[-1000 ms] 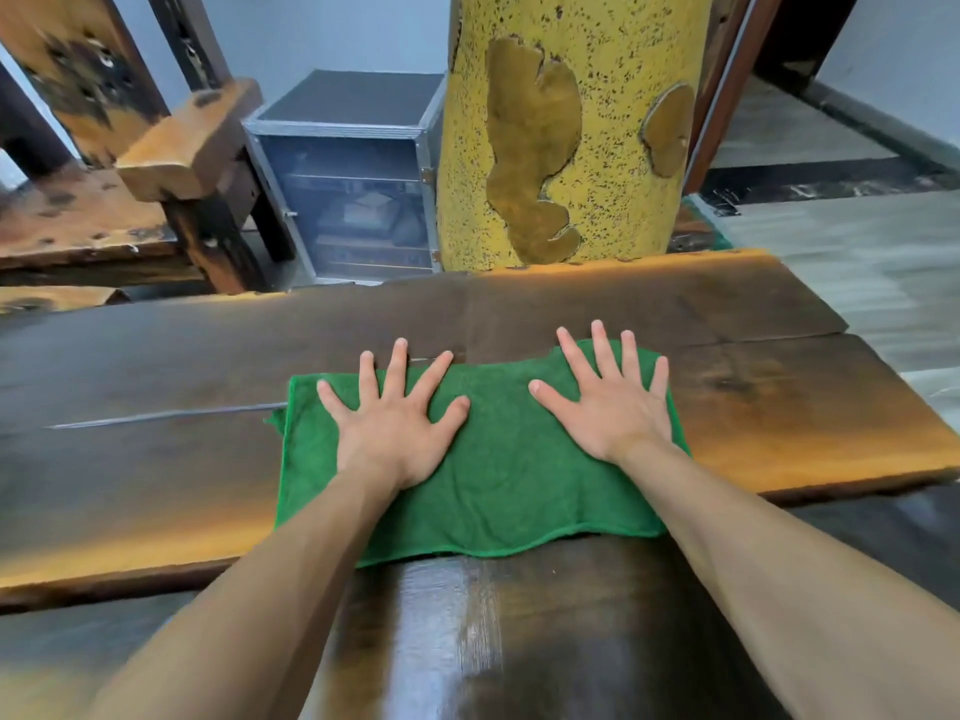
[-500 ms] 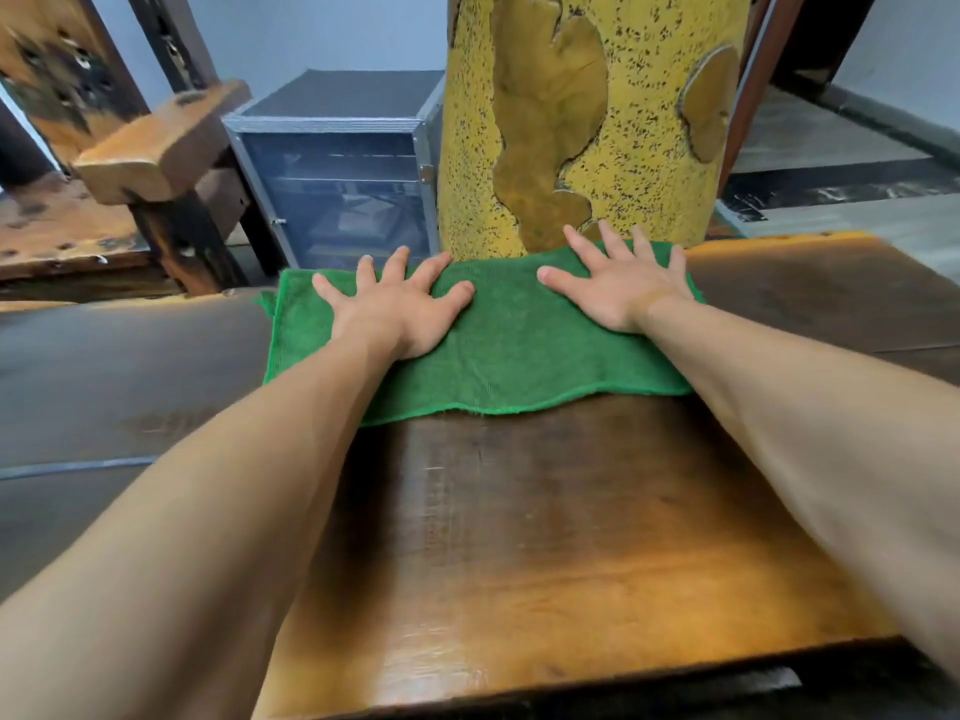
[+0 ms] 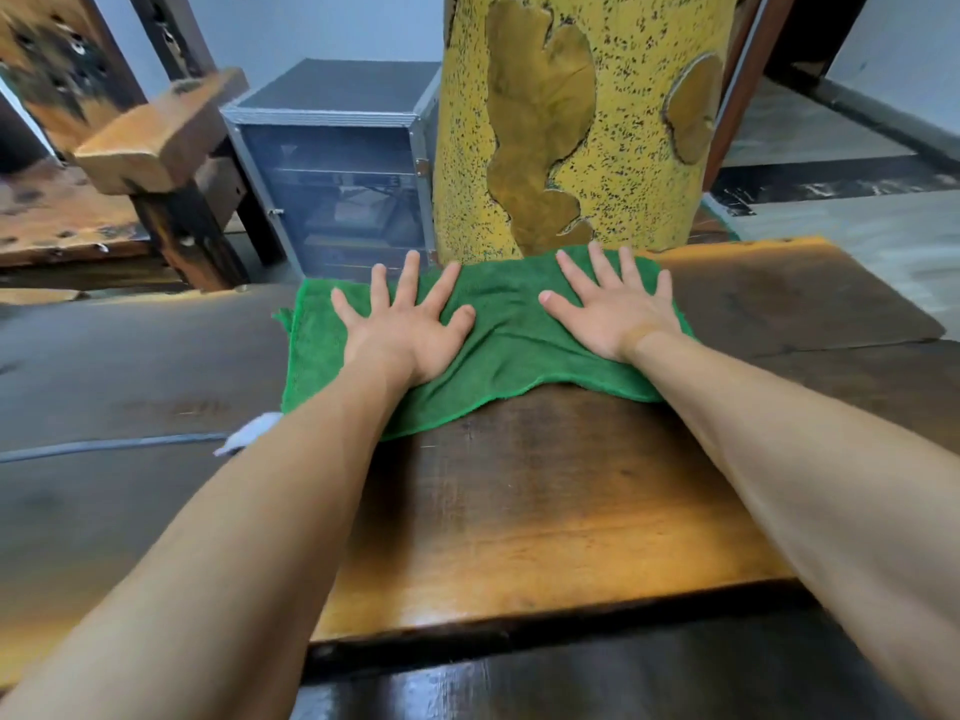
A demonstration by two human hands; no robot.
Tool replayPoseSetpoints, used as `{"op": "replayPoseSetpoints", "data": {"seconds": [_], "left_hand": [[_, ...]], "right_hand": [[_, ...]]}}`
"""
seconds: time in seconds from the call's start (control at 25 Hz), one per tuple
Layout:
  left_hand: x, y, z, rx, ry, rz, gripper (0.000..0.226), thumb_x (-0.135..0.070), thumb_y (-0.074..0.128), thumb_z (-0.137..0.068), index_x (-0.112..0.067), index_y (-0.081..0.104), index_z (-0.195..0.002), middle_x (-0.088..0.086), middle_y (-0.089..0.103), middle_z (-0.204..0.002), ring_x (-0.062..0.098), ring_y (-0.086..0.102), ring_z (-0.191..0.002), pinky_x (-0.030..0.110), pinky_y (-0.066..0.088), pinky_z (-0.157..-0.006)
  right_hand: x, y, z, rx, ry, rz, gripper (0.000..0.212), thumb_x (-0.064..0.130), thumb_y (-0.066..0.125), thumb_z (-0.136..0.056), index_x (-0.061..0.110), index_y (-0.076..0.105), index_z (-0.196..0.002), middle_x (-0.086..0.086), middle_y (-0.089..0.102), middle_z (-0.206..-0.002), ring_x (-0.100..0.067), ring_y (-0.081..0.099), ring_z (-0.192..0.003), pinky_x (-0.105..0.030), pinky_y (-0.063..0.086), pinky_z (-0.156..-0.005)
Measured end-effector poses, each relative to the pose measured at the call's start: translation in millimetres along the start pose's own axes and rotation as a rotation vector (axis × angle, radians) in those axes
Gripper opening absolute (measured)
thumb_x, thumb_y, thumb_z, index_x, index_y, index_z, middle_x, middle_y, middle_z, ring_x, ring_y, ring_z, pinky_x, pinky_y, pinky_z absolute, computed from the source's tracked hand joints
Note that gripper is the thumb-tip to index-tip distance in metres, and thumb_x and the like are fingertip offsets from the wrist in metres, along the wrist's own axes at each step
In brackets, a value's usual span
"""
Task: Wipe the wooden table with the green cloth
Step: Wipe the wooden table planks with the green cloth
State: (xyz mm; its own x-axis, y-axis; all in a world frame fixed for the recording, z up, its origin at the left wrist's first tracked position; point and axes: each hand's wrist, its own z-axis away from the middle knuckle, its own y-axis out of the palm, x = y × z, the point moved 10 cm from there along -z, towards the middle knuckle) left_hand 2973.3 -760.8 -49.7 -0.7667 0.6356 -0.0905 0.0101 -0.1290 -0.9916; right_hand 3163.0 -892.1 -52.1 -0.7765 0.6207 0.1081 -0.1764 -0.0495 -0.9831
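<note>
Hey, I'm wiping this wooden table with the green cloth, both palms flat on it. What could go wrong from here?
1. The green cloth is at the far edge of the wooden table; pushing further could slide it off, toward the yellow speckled column.
2. The left hand and right hand only press flat, so the cloth, already rippled between them, may bunch.

A broad yellow column (image 3: 576, 122) speckled with black stands at the far edge, with bare brownish patches where its coating is gone. Just to its left sits a dark case (image 3: 337, 163) with metal-trimmed edges. Farther left stands heavy wooden furniture (image 3: 156, 142) with a thick block arm and dark legs. A small white scrap (image 3: 248, 433) lies on the left beside a thin pale line (image 3: 104, 446).
</note>
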Motion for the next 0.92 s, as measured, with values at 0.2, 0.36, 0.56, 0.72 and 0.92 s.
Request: {"op": "replayPoseSetpoints", "data": {"seconds": [0.2,0.36,0.56,0.72,0.92], "left_hand": [[-20.1,13.2,110.2,0.031,0.035,-0.011,0.063,-0.072,0.005,-0.095,-0.054,-0.011,-0.153,-0.006,-0.022,-0.167,0.035,-0.019,-0.153,0.076,-0.008,-0.112],[-29.1,28.1,219.2,0.083,0.019,-0.022,0.064,-0.074,0.004,-0.094,-0.055,-0.013,-0.153,-0.006,-0.019,-0.168,0.034,-0.017,-0.153,0.074,-0.005,-0.113],[-43.6,39.9,373.8,0.093,0.008,-0.038,0.075,-0.078,-0.008,-0.081,-0.054,-0.019,-0.151,-0.006,-0.021,-0.167,0.031,-0.019,-0.153,0.071,-0.004,-0.115],[-49.1,52.8,474.8,0.083,-0.001,0.006,0.077,-0.082,-0.011,-0.081,-0.053,-0.016,-0.152,-0.004,-0.020,-0.167,0.032,-0.017,-0.154,0.070,-0.006,-0.115],[-51.9,68.3,585.2,0.077,-0.010,-0.011,0.079,-0.082,-0.017,-0.080,-0.052,-0.014,-0.153,-0.004,-0.017,-0.167,0.030,-0.014,-0.154,0.068,-0.007,-0.116]], "right_hand": [[-15.6,14.7,109.4,0.018,-0.011,0.025,0.073,0.084,0.005,-0.087,0.056,-0.008,-0.154,0.013,-0.018,-0.167,-0.021,-0.018,-0.154,-0.065,-0.008,-0.119],[-30.4,31.3,218.9,0.077,0.007,0.028,0.075,0.086,0.006,-0.086,0.055,-0.013,-0.153,0.012,-0.022,-0.165,-0.021,-0.022,-0.153,-0.064,-0.009,-0.119],[-38.7,49.9,375.3,0.072,-0.023,0.047,0.077,0.085,0.007,-0.087,0.052,-0.018,-0.152,0.009,-0.024,-0.165,-0.022,-0.024,-0.152,-0.062,-0.012,-0.119],[-44.0,64.8,465.9,0.125,-0.044,0.044,0.078,0.085,0.005,-0.086,0.051,-0.024,-0.150,0.008,-0.031,-0.162,-0.023,-0.029,-0.150,-0.062,-0.015,-0.118],[-43.1,78.7,570.2,0.146,-0.070,0.059,0.079,0.085,0.005,-0.087,0.049,-0.023,-0.152,0.006,-0.031,-0.163,-0.023,-0.030,-0.150,-0.061,-0.016,-0.118]]}}
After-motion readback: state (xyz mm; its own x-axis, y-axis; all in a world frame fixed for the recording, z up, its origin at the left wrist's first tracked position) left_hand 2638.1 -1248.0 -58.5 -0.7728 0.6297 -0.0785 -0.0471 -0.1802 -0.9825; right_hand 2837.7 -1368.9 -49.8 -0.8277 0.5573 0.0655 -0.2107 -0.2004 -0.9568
